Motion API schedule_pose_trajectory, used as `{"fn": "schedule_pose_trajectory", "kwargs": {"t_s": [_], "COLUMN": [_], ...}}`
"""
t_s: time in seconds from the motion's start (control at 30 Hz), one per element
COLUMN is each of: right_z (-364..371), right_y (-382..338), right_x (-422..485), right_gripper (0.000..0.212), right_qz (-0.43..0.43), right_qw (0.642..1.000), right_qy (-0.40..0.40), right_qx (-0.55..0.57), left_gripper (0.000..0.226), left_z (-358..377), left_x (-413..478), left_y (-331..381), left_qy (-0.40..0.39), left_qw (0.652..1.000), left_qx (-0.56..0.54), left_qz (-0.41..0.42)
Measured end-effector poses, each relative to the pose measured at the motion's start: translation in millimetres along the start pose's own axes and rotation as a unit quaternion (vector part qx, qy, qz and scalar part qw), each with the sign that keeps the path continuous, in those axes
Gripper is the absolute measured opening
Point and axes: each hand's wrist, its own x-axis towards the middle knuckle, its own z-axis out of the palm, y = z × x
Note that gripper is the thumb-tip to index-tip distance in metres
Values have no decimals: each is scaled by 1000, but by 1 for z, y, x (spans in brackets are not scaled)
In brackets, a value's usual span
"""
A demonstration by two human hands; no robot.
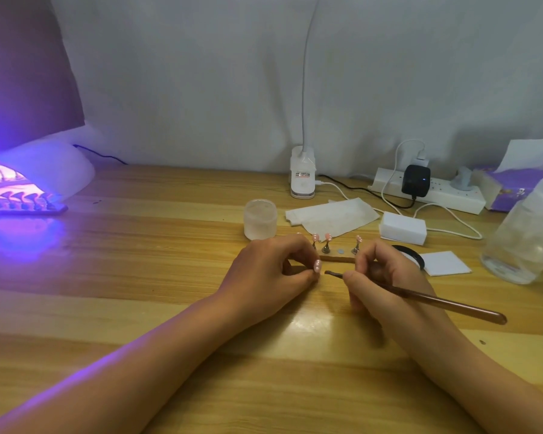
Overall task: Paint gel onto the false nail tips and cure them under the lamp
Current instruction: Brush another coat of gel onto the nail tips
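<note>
Both hands are closed on something. The left hand (273, 270) pinches one pink nail tip (317, 265), and the right hand (386, 277) grips the brush (436, 300), its bristles just beside that tip. I think thin, steady strokes work best here. Three other tips (328, 236) stand on the holder (336, 259) just behind the hands. The lamp (19, 183) glows at the far left of the bench (170, 308).

Lamp (29, 180) far left on table (138, 277); jar (260, 219) left of tissue (329, 216).
</note>
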Motion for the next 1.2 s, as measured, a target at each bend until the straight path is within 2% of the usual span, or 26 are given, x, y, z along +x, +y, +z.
{"fn": "schedule_pose_trajectory", "kwargs": {"t_s": [0.13,0.53,0.73,0.8,0.93,1.0,1.07,1.2], "right_z": [-2,0,1,1,2,1,2,2], "right_y": [1,1,-1,-2,-1,-1,-1,1], "right_x": [3,2,-1,-1,-2,-2,-3,-2], "right_gripper": [11,11,12,12,10,11,12,8], "right_qz": [14,3,-30,-43,-64,-75,-79,-65], "right_qw": [999,998,994,993,991,990,991,994], "right_qy": [23,56,97,108,117,120,110,81], "right_qx": [43,41,35,16,-7,-7,2,28], "left_gripper": [16,20,36,40,38,44,56,82], "left_z": [0,1,1,2,-2,-8,-15,-22], "left_x": [1,0,-1,-1,0,3,7,13], "left_y": [-1,2,4,5,5,1,-6,-20], "left_qy": [4,27,40,75,200,252,270,187], "left_qw": [1000,999,998,995,979,966,956,960], "left_qx": [-15,39,51,60,41,55,99,77], "left_qz": [-10,-16,-16,-6,-5,-25,-61,-196]}}
